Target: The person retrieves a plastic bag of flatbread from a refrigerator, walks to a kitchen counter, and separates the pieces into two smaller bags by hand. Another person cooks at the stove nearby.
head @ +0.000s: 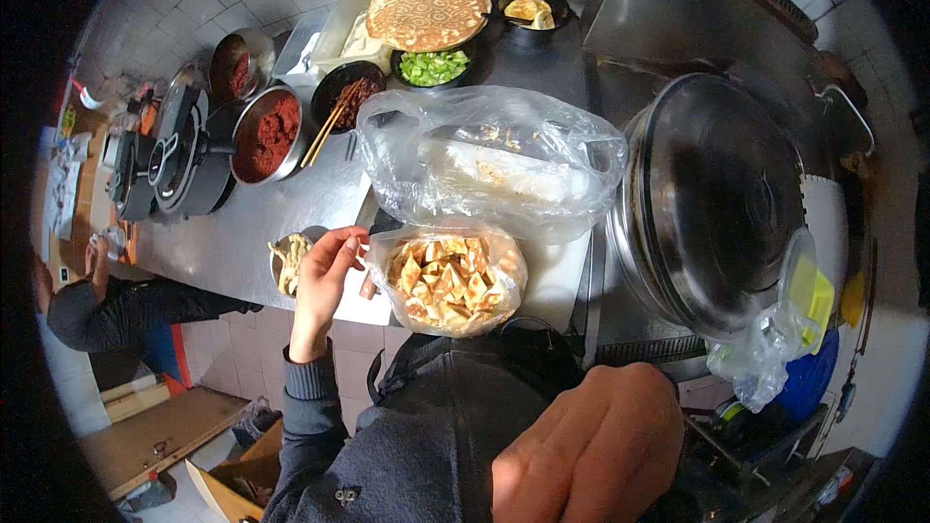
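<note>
My left hand (325, 280) pinches the left rim of a clear plastic bag (517, 261) between thumb and fingertips. The bag's mouth gapes, showing many browned, cut pieces of flatbread (450, 280). My right hand (592, 443) is raised close to the camera, its back towards me; its fingers are hidden. Behind the open bag lies a larger, crumpled clear plastic bag (494, 152) with crumbs on it. Both bags rest over a white cutting board (556, 276). A small bowl of pale shredded food (292, 265) stands beside my left hand.
Along the wall are a whole flatbread (429, 12), a bowl of chopped green vegetable (434, 68) and a dark bowl with chopsticks (336, 120). Left of these stands a metal bowl of red paste (269, 134). A large round lidded pan (726, 203) occupies the right; another person (138, 312) is at left.
</note>
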`<state>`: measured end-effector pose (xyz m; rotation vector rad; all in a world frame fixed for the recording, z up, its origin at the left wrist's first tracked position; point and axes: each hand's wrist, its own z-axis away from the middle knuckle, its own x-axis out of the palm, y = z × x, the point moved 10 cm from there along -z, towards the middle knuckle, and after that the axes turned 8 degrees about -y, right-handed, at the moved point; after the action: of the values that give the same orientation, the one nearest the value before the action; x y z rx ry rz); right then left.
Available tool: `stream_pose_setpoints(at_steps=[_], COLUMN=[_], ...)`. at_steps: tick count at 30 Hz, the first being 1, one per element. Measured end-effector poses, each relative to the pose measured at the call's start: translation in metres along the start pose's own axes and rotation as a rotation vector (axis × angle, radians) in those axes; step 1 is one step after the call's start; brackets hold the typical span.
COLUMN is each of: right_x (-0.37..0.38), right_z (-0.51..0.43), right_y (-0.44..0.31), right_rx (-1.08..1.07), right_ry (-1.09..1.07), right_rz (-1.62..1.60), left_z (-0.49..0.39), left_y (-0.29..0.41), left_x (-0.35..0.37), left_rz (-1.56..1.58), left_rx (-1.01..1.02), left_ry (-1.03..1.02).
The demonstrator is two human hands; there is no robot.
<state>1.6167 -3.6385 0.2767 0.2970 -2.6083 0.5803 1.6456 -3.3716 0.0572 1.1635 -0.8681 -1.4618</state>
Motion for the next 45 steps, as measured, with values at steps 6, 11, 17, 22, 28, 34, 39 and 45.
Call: stream_pose_setpoints(at_steps=[6, 11, 17, 22, 28, 34, 39, 45], right_x=[0.016, -0.021, -0.18, -0.244, -0.258, -0.246, -0.237, -0.218], right_z=[0.006, 0.045, 0.155, 0.225, 0.25, 0.24, 0.239, 0.228], right_y=[-0.019, -0.015, -0.04, 0.012, -0.006, -0.019, -0.013, -0.028], right_rx=[-0.123, 0.351, 0.598, 1.225, 1.201, 1.303, 1.34, 1.219], right_ry=[-0.049, 0.225, 0.912, 0.359, 0.408, 0.327, 0.24, 0.405], right_rz=[0.247, 0.421, 1.155, 1.983, 1.901, 2.033, 2.114, 1.979], left_z=[-0.052, -0.087, -0.125, -0.141, -0.118, -0.13, -0.123, -0.084], left_y=[-0.004, -0.016, -0.012, 0.037, 0.106, 0.061, 0.01, 0.007], left_x=[-0.001, -0.011, 0.018, 0.054, 0.045, 0.032, 0.031, 0.007], left_rz=[-0.012, 0.002, 0.164, 0.257, 0.253, 0.251, 0.157, -0.038], left_rx=[0.037, -0.051, -0.094, -0.042, 0.309, 0.212, 0.028, 0.098], left_ry=[-0.056, 0.091, -0.01, -0.155, -0.034, 0.052, -0.009, 0.095])
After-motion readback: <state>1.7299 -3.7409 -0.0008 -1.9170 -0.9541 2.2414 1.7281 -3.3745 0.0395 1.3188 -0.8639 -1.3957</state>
